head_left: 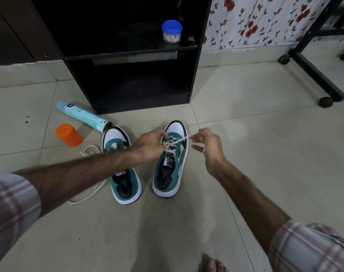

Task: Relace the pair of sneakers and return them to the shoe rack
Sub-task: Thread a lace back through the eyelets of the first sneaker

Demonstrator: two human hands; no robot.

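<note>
The unlaced left sneaker (121, 165) stands on the floor with its loose lace (88, 152) beside it. Just right of it, the left hand (149, 146) pinches the lace (174, 143) at the eyelets of the right sneaker (172, 160). The right hand (207, 146) grips the free end, pulling it sideways to the right, across the shoe's long axis, which points to the shoe rack (194, 75).

Sneakers (170, 163) teal and white, dark trim, white laces (174, 143). Shoe rack (128, 55) black. Spray can (83, 116) pale teal, loose cap (69, 135) orange. Jar (171, 32) clear, blue lid. Wallpaper (265, 18) white, red flowers. Sleeves (12, 203) pink-grey plaid. Floor (265, 134) beige tile.
</note>
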